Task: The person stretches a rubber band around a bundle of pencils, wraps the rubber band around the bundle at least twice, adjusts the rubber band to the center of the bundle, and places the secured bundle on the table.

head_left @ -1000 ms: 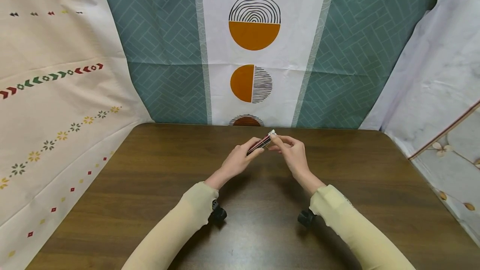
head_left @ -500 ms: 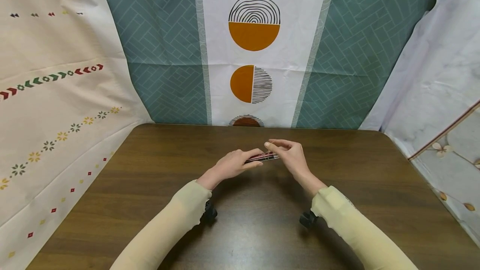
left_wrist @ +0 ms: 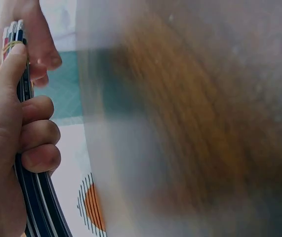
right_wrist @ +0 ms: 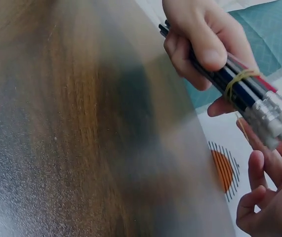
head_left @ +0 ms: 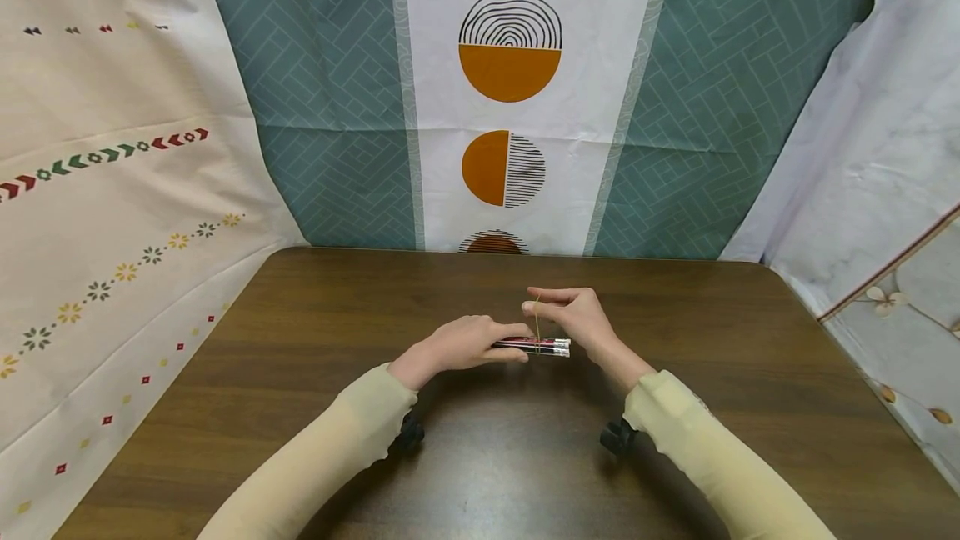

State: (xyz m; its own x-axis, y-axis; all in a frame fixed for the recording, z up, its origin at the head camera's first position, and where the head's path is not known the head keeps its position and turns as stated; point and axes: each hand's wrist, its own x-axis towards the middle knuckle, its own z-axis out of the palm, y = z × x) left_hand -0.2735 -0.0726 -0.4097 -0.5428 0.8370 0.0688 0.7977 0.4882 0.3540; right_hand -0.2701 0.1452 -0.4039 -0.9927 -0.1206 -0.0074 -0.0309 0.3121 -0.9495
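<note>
Left fingers (left_wrist: 41, 134) grip the pencils (right_wrist: 244, 94), eraser ends (right_wrist: 273, 124) jutting beyond them, while right fingers (head_left: 553, 294) hold the rubber band (right_wrist: 237, 80)

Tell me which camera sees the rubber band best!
The right wrist view: the rubber band looks biggest there, wrapped around the pencils. Head shows it thin, stretched to the right hand; left wrist shows only a small part.

No lettering, brand or number can be read anywhere; any print on the pencils (right_wrist: 229, 81), held above the table (head_left: 480, 473), is too small or blurred to make out.
</note>
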